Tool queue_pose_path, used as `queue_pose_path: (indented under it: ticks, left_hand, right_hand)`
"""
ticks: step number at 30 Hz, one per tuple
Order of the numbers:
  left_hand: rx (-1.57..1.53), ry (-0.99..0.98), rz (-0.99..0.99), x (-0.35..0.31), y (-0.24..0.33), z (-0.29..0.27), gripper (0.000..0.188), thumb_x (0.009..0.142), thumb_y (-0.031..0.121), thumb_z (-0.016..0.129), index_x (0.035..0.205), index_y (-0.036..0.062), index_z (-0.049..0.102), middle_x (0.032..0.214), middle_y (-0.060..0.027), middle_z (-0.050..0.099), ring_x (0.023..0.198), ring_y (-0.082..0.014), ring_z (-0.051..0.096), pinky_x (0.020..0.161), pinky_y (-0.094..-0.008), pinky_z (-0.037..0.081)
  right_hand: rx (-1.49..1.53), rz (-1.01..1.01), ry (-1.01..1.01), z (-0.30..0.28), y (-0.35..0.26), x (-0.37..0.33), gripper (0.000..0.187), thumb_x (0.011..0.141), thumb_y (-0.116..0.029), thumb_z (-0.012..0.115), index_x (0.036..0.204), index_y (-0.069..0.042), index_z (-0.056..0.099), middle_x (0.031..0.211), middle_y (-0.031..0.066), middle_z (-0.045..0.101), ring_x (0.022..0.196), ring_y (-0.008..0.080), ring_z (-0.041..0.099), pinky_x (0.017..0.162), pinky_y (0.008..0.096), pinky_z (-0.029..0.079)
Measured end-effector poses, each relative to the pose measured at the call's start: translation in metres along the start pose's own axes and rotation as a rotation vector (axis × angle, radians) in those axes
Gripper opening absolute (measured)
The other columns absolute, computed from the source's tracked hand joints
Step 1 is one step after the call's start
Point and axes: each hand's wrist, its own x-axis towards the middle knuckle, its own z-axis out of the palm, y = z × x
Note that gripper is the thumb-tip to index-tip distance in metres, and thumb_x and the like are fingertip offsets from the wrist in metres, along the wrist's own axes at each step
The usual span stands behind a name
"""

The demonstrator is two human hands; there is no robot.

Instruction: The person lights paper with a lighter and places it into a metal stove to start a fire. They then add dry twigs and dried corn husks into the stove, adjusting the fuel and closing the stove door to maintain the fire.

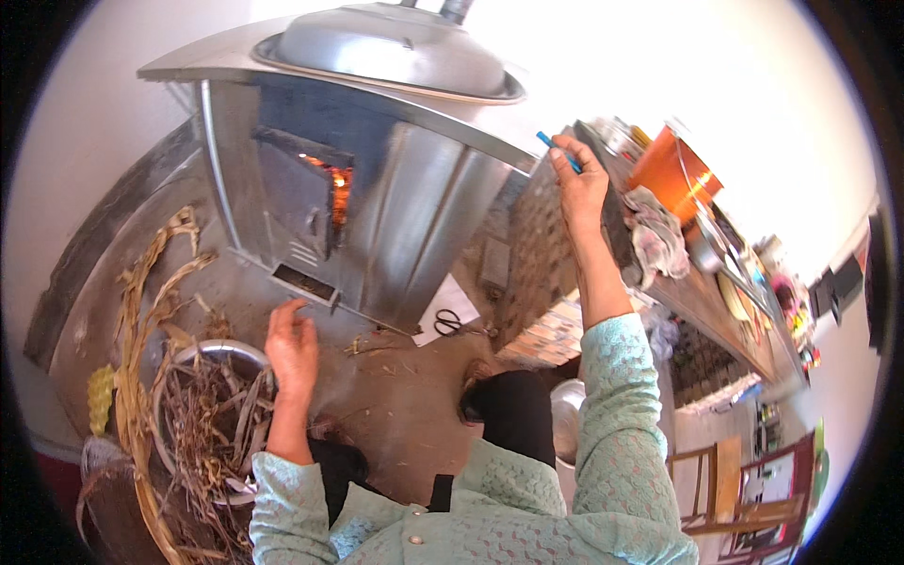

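Note:
My right hand (582,179) is raised beside the right end of the metal stove (424,198). Its fingers pinch a slim blue lighter-like object (544,138), partly hidden by the hand. Lower down, my left hand (293,353) holds nothing, its loosely bent fingers apart. It hovers beside a metal basin (221,347) heaped with dry twigs (212,405). The stove's small door (299,193) stands ajar, and orange flames (341,184) show in the gap. A large domed lid (391,52) covers the pan on top.
Long dry stalks (141,414) lie left of the basin. Black-handled scissors (447,322) rest on white paper (461,297) by the stove's foot. A brick counter at right bears a cloth (656,235) and an orange bucket (673,169). Wooden chairs (725,480) stand at lower right.

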Motion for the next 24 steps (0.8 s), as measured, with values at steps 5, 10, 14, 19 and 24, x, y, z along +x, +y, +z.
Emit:
queue_pose_path:
  ticks: [5, 10, 14, 19, 24]
  left_hand:
    - [0.024, -0.041, -0.002, 0.000, 0.002, -0.002, 0.033, 0.076, -0.007, 0.057, 0.106, 0.0034, 0.060, 0.100, -0.0106, 0.060, 0.076, -0.0216, 0.060, 0.067, -0.0330, 0.049]
    - [0.019, -0.058, 0.001, 0.000, 0.009, 0.002, 0.030, 0.077, -0.005, 0.058, 0.106, 0.0032, 0.060, 0.104, -0.0105, 0.060, 0.076, -0.0215, 0.060, 0.067, -0.0332, 0.049]
    - [0.023, -0.075, 0.022, 0.001, 0.010, 0.009, 0.030, 0.077, -0.004, 0.058, 0.106, 0.0028, 0.060, 0.105, -0.0115, 0.060, 0.077, -0.0219, 0.060, 0.064, -0.0313, 0.049]
    - [0.051, -0.080, -0.009, 0.002, 0.008, 0.002, 0.029, 0.077, -0.004, 0.058, 0.105, 0.0028, 0.060, 0.103, -0.0123, 0.060, 0.078, -0.0229, 0.061, 0.062, -0.0317, 0.049]
    - [0.077, -0.092, -0.025, 0.003, 0.001, -0.003, 0.028, 0.076, -0.003, 0.059, 0.104, 0.0029, 0.060, 0.102, -0.0120, 0.060, 0.078, -0.0233, 0.062, 0.062, -0.0318, 0.049]
  right_hand:
    - [-0.029, -0.042, 0.072, -0.060, 0.027, -0.041, 0.016, 0.083, -0.007, 0.065, 0.099, -0.005, 0.066, 0.079, -0.0046, 0.057, 0.069, 0.0050, 0.046, 0.064, 0.0202, 0.040]
    - [0.065, 0.146, -0.022, -0.089, 0.069, -0.071, 0.016, 0.084, -0.006, 0.065, 0.100, -0.004, 0.064, 0.091, -0.0027, 0.061, 0.082, 0.0058, 0.051, 0.075, 0.0210, 0.041]
    - [0.006, 0.210, -0.147, -0.079, 0.103, -0.090, 0.013, 0.084, -0.002, 0.064, 0.097, -0.005, 0.064, 0.086, -0.0028, 0.062, 0.074, 0.0051, 0.051, 0.068, 0.0213, 0.044]
    - [-0.085, 0.350, -0.411, -0.040, 0.140, -0.123, 0.012, 0.084, -0.007, 0.064, 0.094, -0.001, 0.063, 0.076, 0.0034, 0.063, 0.065, 0.0089, 0.055, 0.061, 0.0270, 0.045]
    - [-0.152, 0.415, -0.692, 0.004, 0.169, -0.159, 0.016, 0.085, -0.015, 0.063, 0.091, -0.001, 0.062, 0.070, 0.0072, 0.063, 0.061, 0.0131, 0.057, 0.058, 0.0297, 0.045]
